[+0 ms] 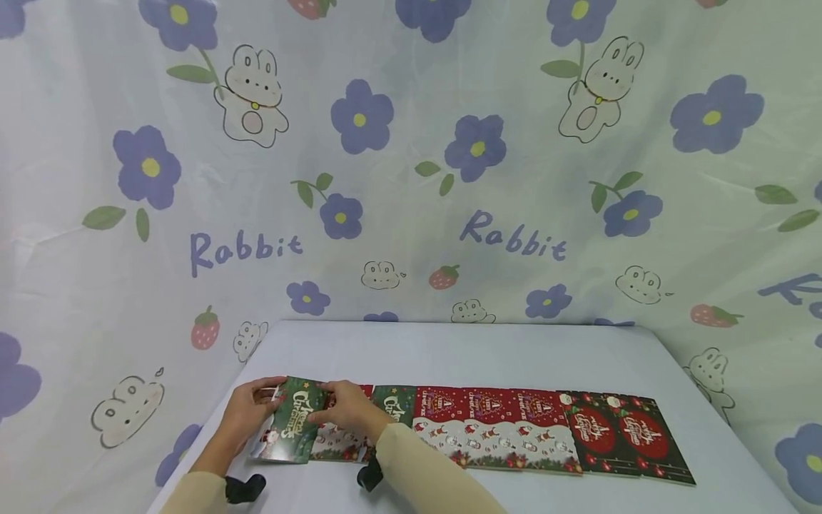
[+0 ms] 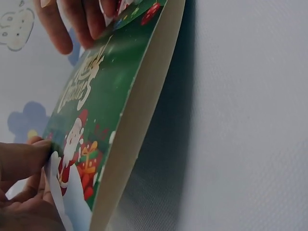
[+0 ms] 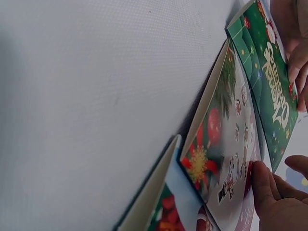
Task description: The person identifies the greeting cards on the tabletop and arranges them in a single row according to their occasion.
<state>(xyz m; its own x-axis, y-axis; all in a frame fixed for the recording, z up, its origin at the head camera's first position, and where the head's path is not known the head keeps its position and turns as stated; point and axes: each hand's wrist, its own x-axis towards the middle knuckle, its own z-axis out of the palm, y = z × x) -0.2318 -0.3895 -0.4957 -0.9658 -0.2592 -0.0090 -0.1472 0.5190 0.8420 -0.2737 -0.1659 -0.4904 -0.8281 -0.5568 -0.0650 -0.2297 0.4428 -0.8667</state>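
Note:
My left hand (image 1: 247, 414) pinches the left edge of a green Christmas card (image 1: 297, 421) at the left end of a row of cards. In the left wrist view the thumb lies at that card's edge, beside a printed Santa and gifts. My right hand (image 1: 353, 410) reaches over a red and white card (image 1: 335, 441), its fingers spread near the green card's right edge. The right wrist view shows one of its fingertips (image 3: 261, 180) against the red and white card (image 3: 219, 144), with another finger apart from it.
Rightward, the overlapping row continues with another green card (image 1: 398, 403), several red and white cards (image 1: 491, 432) and two dark cards with red circles (image 1: 648, 435). They lie on a white table (image 1: 462, 353). Behind hangs a curtain (image 1: 411, 178) with rabbits and flowers.

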